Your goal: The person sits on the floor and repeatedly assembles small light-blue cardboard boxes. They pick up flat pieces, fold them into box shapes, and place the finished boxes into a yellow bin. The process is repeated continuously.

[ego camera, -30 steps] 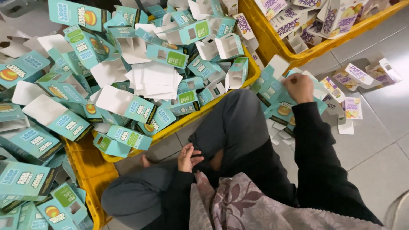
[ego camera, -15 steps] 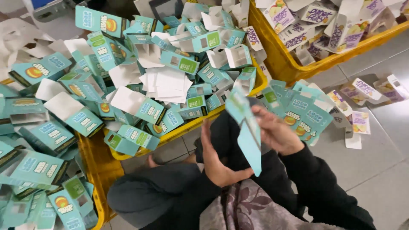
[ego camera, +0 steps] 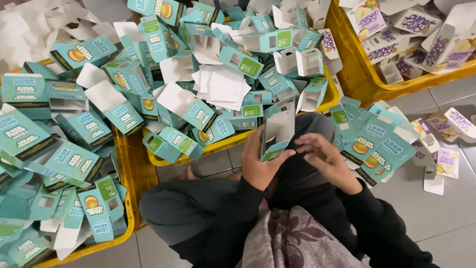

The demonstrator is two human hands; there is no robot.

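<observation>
A: What is biggest around the hands?

B: Beyond the left hand, the yellow crate heaped with folded teal cartons. A second yellow crate, also full of them, lies further to the left. Beyond the right hand stands a third crate with white and purple cartons.

A: And what has changed?

B: Half a second ago the teal flat carton was held high and slanted between both hands. Now it is low, over the knees, upright, its white inside turned to the camera. One second ago the right hand was still at the pile of flat teal blanks, and the left lay on the leg. I judge the picking is finished and the shaping of this carton has begun.

A: How do the hands hold it?

B: The left hand grasps its lower left edge. The right hand is half curled just beside it, fingers bent; whether it touches, I cannot tell.

A: Smaller things?

B: Loose purple blanks on the floor, right of the right hand.
</observation>
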